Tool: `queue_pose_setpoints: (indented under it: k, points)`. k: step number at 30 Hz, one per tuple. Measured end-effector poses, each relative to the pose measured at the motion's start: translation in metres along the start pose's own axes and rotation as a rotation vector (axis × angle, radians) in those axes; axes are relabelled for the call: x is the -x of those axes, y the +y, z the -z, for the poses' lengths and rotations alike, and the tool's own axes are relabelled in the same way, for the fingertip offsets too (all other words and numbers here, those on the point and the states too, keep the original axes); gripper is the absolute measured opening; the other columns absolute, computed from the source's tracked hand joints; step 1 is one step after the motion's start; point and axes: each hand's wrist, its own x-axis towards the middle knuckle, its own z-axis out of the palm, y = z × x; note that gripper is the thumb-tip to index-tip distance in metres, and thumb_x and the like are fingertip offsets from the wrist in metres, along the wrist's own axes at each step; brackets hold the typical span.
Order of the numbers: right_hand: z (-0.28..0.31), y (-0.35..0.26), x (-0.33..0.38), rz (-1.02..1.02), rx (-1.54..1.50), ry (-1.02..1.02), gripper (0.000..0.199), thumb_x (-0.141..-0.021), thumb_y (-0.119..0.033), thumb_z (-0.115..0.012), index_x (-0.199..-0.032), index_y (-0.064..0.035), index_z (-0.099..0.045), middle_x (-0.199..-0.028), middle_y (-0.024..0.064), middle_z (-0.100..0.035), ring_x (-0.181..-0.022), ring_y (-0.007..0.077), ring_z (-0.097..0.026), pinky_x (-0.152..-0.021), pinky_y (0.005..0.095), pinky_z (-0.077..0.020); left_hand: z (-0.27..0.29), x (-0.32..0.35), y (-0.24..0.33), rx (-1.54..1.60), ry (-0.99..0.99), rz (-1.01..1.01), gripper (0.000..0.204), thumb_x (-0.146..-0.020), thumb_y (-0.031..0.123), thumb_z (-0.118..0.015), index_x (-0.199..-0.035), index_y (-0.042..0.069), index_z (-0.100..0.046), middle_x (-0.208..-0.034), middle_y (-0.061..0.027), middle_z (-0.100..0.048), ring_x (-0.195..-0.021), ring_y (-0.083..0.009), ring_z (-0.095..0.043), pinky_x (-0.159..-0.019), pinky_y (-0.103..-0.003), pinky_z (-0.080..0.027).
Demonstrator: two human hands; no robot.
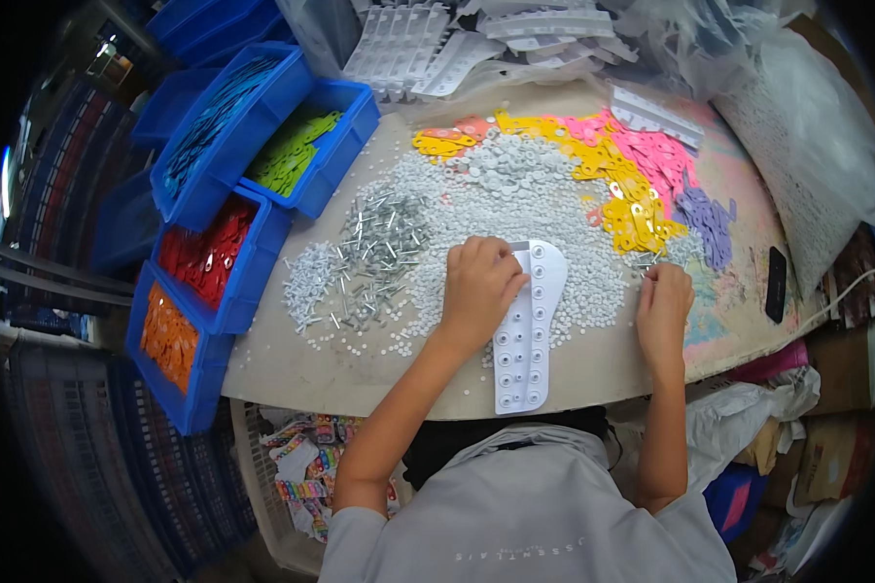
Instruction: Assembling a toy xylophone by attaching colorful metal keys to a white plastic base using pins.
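Observation:
A long white plastic panel with a rounded far end and rows of round studs lies at the table's near edge, in front of me. My left hand is closed on its upper left edge, with the thumb over the rim. To the right, my right hand reaches to a small patch of clear or silvery bits. Its fingers are bent together, and what they may hold is hidden. White round caps are heaped beyond the panel. Metal pins and small white pegs lie left of my left hand.
Blue bins of coloured pieces line the left edge. Yellow, pink and purple pieces lie at the far right, near a black phone-like object. White panels are stacked behind; a bulging clear bag stands right.

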Motion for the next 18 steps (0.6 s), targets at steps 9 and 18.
queue_pose_setpoints:
  k: [9,18]
  points:
    - [0.015,-0.036,0.010,0.070,-0.322,0.038,0.010,-0.092,0.000,-0.056,-0.101,-0.0012,-0.060,-0.096,0.0159,-0.060,-0.096,0.0335,-0.055,-0.086,0.0413,-0.0439,0.079,0.038,-0.029,-0.306,0.087,0.273,0.008,-0.081,0.011,-0.074,-0.086,0.008,-0.068,-0.091,-0.0047,-0.063,-0.096,-0.0247,-0.056,-0.088,-0.040,-0.038]
    - [-0.017,-0.109,0.011,0.076,-0.733,-0.239,0.025,-0.084,0.003,-0.066,-0.108,-0.0029,-0.062,-0.095,0.0120,-0.062,-0.091,0.0286,-0.059,-0.082,0.0384,-0.0480,0.081,0.070,-0.053,-0.470,0.031,0.317,0.010,-0.078,0.010,-0.075,-0.086,0.009,-0.069,-0.088,-0.0054,-0.059,-0.092,-0.0262,-0.055,-0.086,-0.040,-0.039]
